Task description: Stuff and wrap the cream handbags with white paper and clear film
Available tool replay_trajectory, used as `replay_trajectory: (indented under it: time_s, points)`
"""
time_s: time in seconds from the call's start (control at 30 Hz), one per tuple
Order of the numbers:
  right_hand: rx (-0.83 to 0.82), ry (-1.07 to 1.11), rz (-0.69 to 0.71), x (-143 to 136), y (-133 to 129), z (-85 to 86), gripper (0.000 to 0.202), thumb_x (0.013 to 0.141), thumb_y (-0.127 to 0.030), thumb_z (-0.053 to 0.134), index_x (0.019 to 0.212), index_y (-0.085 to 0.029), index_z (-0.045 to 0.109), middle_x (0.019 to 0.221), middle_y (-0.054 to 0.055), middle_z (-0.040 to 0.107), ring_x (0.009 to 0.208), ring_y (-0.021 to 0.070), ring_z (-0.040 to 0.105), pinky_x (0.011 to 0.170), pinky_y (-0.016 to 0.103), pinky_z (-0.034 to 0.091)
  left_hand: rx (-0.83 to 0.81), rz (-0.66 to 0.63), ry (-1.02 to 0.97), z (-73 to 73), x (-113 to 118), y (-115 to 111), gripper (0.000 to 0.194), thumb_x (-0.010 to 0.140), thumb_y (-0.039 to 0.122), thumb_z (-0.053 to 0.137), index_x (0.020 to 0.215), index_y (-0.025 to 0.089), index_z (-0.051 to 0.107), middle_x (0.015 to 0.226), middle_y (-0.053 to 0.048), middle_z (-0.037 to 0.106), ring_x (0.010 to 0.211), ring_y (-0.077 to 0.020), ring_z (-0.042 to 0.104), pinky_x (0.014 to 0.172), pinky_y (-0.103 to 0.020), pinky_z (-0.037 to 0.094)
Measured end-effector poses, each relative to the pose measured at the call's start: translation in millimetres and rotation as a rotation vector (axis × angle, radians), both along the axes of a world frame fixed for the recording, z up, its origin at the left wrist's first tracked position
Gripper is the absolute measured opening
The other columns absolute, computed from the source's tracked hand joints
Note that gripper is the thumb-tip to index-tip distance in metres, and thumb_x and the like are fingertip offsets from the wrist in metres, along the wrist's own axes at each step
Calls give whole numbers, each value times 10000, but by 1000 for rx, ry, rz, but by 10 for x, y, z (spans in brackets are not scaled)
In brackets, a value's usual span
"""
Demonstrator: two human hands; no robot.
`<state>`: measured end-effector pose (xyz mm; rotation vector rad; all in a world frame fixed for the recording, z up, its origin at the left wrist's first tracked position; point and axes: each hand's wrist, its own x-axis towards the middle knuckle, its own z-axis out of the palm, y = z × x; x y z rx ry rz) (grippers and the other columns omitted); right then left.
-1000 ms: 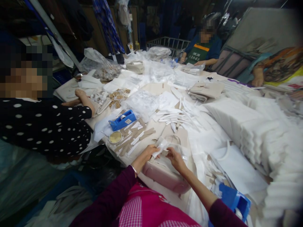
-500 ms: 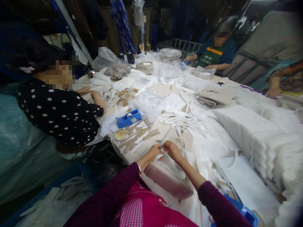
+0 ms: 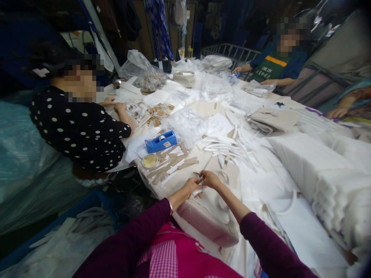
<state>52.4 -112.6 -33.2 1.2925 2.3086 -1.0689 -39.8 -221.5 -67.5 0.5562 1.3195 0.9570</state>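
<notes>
A pale beige handbag (image 3: 207, 222) lies in front of me at the table edge, its flat base towards me. At its left upper corner my left hand (image 3: 191, 188) is closed, pinching a piece of white wrapping (image 3: 197, 191) beside the bag. Close against it, my right hand (image 3: 210, 179) has its fingertips pressed together at the same spot. What those right fingertips grip is too small to make out. The bag's strap (image 3: 223, 177) loops up just beyond my right hand.
A blue tape dispenser (image 3: 161, 142), a round tin (image 3: 150, 160) and beige and white strips (image 3: 174, 164) lie ahead left. White foam tubes (image 3: 222, 144) lie beyond the bag. Stacked white foam sheets (image 3: 327, 170) stand right. A co-worker (image 3: 78, 131) sits left; others work farther back.
The view has shifted slightly, so the table's contents sit a little farther right. Both hands stay together at the bag's corner; the right fingers have shifted slightly.
</notes>
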Motion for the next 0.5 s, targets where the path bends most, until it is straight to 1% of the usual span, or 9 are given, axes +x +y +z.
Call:
replay_trajectory:
  time_s: [0.1,0.13,0.2,0.3,0.37,0.5]
  points:
    - [-91,-78,19,-103,103,7,242,471,-38,715,667,-178,691,535,-16,601,571,138,561,550,220,379,-27,17,3,-43,-11,7,224,582,223,646,745,124,529,547,-30,588,407,-155,568,369,-209,340]
    - [-119,-96,23,-124,126,2,219,468,-35,716,634,-174,689,468,-27,562,522,132,545,530,221,381,-33,23,5,-52,-17,6,229,580,226,654,743,125,529,542,-25,584,408,-152,568,370,-206,346]
    - [-162,-112,23,-140,150,-16,205,487,-39,706,642,-173,695,394,-48,506,449,114,510,495,214,385,-41,29,4,-67,-27,4,246,573,236,673,743,126,535,540,-19,582,411,-153,571,370,-203,355]
    - [-200,-125,15,-125,148,-51,217,519,-37,681,686,-175,700,377,-59,495,409,96,492,467,196,393,-45,29,-3,-86,-25,6,264,563,242,697,743,122,545,540,-15,583,411,-157,572,370,-207,365]
    - [-204,-147,9,-117,136,-69,218,522,-33,674,687,-174,696,386,-52,510,407,101,504,462,199,400,-48,31,-2,-93,-13,13,267,565,246,709,737,123,546,530,-6,573,403,-156,569,371,-210,369]
    - [-124,-180,-7,-133,109,-75,182,523,-42,680,649,-174,684,441,-16,561,460,137,560,481,219,402,-57,29,7,-97,3,18,314,567,291,745,750,127,550,555,2,571,404,-150,573,380,-208,372]
